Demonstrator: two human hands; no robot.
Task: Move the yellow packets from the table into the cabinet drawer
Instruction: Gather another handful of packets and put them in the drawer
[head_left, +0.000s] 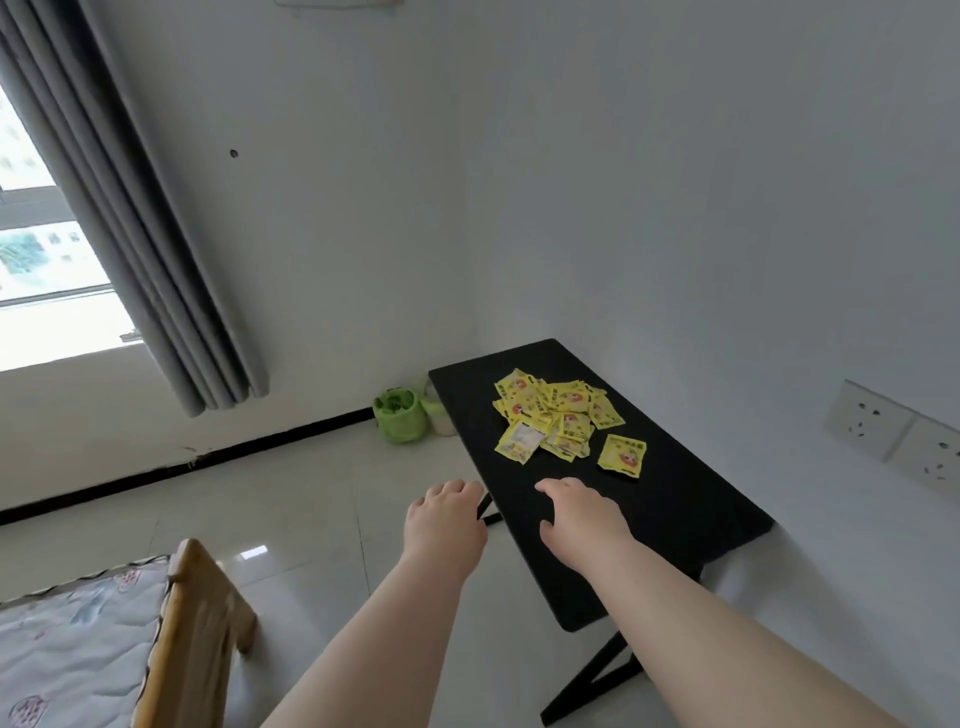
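Observation:
A heap of several yellow packets (553, 415) lies on the far half of a black table (670, 499), and one packet (622, 455) sits apart to its right. My right hand (582, 514) hovers over the near part of the tabletop, short of the packets, holding nothing, fingers relaxed. My left hand (444, 514) is level with the table's left edge, above the floor, with fingers loosely curled and nothing in it. No cabinet drawer is in view.
The table stands against the white wall on the right, below wall sockets (898, 431). A green bin (400, 415) sits on the tiled floor by the table's far corner. A wooden bed frame with a mattress (78, 639) fills the bottom left. Grey curtains (130, 208) hang by the window.

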